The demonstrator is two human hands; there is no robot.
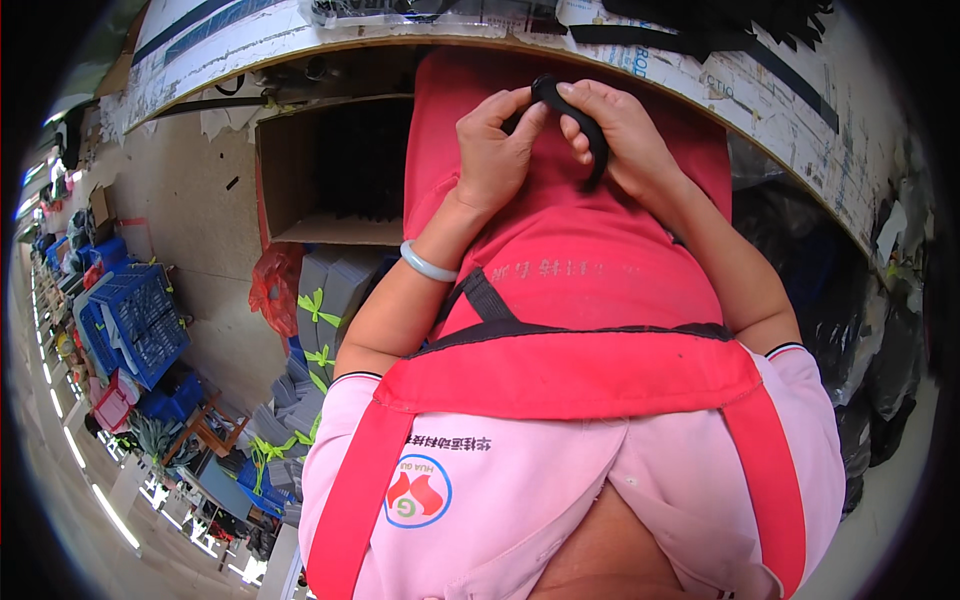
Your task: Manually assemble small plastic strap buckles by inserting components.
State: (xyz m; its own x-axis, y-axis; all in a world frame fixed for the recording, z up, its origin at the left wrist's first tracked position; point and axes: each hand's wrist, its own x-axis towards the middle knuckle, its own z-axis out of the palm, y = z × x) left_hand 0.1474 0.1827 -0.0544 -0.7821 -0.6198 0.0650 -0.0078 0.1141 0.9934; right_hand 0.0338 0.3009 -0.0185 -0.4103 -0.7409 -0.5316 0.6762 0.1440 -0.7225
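Note:
Both hands are raised over my red apron (pixel 560 260) near the curved edge of the work table (pixel 780 110). Between them is a narrow black curved strap piece (pixel 583 125). My left hand (pixel 495 150) pinches its upper end with thumb and fingertips. My right hand (pixel 615 135) wraps its fingers around the middle, and the lower end pokes out below the right palm. A pale green bangle (pixel 427 264) sits on my left wrist. Part of the strap is hidden by my fingers.
An open cardboard box (pixel 330 165) with dark contents stands under the table at left. Grey bundles tied with green ribbon (pixel 320 310), a red plastic bag (pixel 275 285) and blue crates (pixel 135 320) lie on the floor. Black bags (pixel 880 350) pile at right. More black strips (pixel 720 25) lie on the table.

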